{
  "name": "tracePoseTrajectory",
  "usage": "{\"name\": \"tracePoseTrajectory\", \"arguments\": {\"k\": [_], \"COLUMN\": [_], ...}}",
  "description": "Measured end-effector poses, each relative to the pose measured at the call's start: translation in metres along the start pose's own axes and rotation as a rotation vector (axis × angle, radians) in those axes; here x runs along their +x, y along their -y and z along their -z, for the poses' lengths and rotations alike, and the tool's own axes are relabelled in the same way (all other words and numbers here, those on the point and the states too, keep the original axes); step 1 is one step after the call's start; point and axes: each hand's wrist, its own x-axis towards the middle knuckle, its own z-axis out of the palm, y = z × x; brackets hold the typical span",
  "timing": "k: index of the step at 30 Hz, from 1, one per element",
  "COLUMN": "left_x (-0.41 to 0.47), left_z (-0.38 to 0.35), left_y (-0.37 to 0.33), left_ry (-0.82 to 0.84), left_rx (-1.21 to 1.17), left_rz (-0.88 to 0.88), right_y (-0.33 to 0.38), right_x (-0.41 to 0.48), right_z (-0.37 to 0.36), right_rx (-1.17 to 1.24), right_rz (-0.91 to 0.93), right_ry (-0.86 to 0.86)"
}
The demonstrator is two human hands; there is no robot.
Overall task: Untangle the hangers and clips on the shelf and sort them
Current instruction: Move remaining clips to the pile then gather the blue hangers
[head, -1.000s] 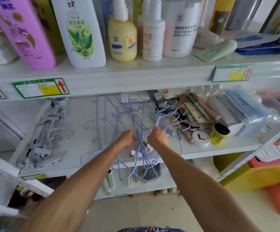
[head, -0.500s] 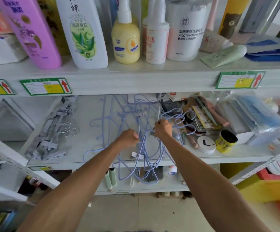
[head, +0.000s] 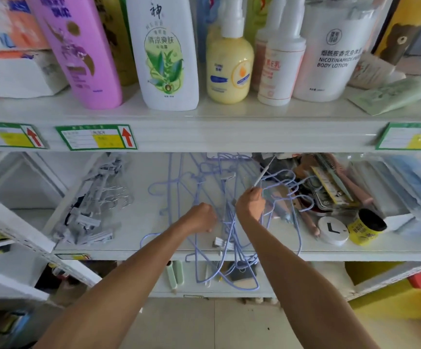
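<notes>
Head view: both hands are in the lilac hanger tangle (head: pixel 204 182) on the lower shelf (head: pixel 128 253), with loops of it spilling over the shelf's front lip. Left hand (head: pixel 201 217) is fisted at the tangle's left side and apparently clamps a few wires, though its fingertips are hidden. Right hand (head: pixel 251 204), at the tangle's right side, pinches a thin white rod (head: pixel 263 172) that slants up and away. Untangling is in hand, and nothing looks sorted out of this bunch yet. Next move, I'd say: brace the bunch with the left and draw the rod out along its own line, not sideways. Room is tight — upper shelf (head: pixel 204 134) close above the tangle, combs and a yellow tin (head: pixel 365 227) crowding right of it. Grey clip hangers (head: pixel 88 217) sit left of it, with bare shelf between.
</notes>
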Motion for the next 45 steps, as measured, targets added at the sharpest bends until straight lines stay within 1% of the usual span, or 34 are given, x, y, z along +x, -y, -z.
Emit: {"name": "tracePoseTrajectory", "arguments": {"k": [3,6,7,9,10,11,12,14,16,19,23,27,28,30,31,32,33,34,36,37,38,39,41,43,45], "left_x": [0.006,0.010,0.011,0.016,0.018,0.020,0.023,0.030,0.036,0.049,0.059,0.066,0.067,0.069,0.070,0.068,0.065,0.061,0.053,0.050,0.045,0.040,0.027,0.014,0.003], "left_z": [-0.001,0.003,0.004,0.004,0.003,0.003,0.002,-0.001,-0.005,-0.011,-0.020,-0.024,-0.023,-0.019,-0.015,-0.009,-0.004,0.002,0.014,0.018,0.025,0.031,0.047,0.065,0.088], "left_y": [0.007,0.013,0.014,0.014,0.013,0.011,0.009,0.002,-0.005,-0.009,-0.015,-0.014,-0.014,-0.019,-0.023,-0.028,-0.032,-0.035,-0.032,-0.027,-0.019,-0.010,0.013,0.041,0.070], "left_ry": [0.028,0.040,0.033,0.025,0.024,0.021,0.020,0.002,-0.038,-0.115,-0.174,-0.205,-0.240,-0.327,-0.348,-0.335,-0.287,-0.203,-0.025,0.037,0.073,0.068,-0.011,-0.130,-0.222], "left_rx": [-0.012,-0.044,-0.077,-0.109,-0.113,-0.111,-0.107,-0.101,-0.078,-0.067,-0.055,-0.042,-0.053,-0.138,-0.242,-0.401,-0.578,-0.718,-0.905,-1.008,-1.116,-1.227,-1.296,-1.198,-1.066], "left_rz": [-0.012,-0.037,-0.028,-0.022,-0.021,-0.025,-0.027,-0.022,-0.014,0.000,0.006,0.050,0.071,0.091,0.085,0.070,0.057,0.059,0.050,0.040,0.023,0.011,0.011,0.017,0.025], "right_y": [0.012,0.027,0.030,0.034,0.031,0.027,0.023,-0.006,-0.014,-0.002,-0.005,-0.004,-0.006,-0.010,-0.012,-0.014,-0.014,-0.014,-0.009,-0.004,0.001,0.008,0.024,0.040,0.057], "right_x": [0.003,0.030,0.039,0.047,0.049,0.048,0.046,0.065,0.065,0.052,0.070,0.065,0.062,0.053,0.047,0.041,0.033,0.024,0.004,-0.009,-0.019,-0.033,-0.058,-0.080,-0.099], "right_z": [-0.006,-0.004,-0.001,0.004,0.004,0.004,0.003,-0.009,-0.002,0.028,0.048,0.067,0.069,0.068,0.065,0.060,0.054,0.046,0.028,0.020,0.009,0.001,-0.014,-0.030,-0.047], "right_rx": [-0.001,0.035,0.084,0.278,0.328,0.332,0.298,0.262,0.332,0.457,0.429,0.499,0.531,0.574,0.606,0.658,0.743,0.829,0.952,0.978,0.984,0.986,0.925,0.781,0.604], "right_rz": [-0.049,-0.097,-0.137,-0.184,-0.185,-0.188,-0.182,-0.149,-0.129,-0.155,-0.127,-0.100,-0.109,-0.119,-0.130,-0.153,-0.197,-0.252,-0.348,-0.361,-0.358,-0.359,-0.351,-0.310,-0.232], "right_ry": [0.059,0.181,0.242,0.364,0.370,0.332,0.278,0.233,0.246,0.249,0.256,0.294,0.329,0.454,0.555,0.676,0.822,0.967,1.266,1.391,1.476,1.532,1.501,1.368,1.290]}}
